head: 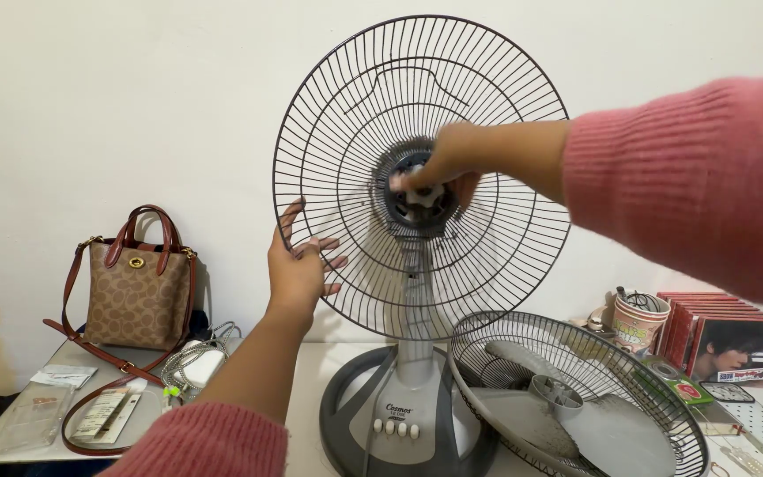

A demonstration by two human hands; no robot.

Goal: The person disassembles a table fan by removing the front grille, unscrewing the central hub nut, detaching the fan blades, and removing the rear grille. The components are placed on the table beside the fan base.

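Head view: my left hand (298,265) braces the rear grille (421,177), fingers spread; my right hand (441,168) pinches its hub nut (419,196), and turning comes next.

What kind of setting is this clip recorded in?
Probably a home room: a handbag and charger cable lie on a side table, a noodle cup stands nearby, and both hands work on a stripped-down desk fan.
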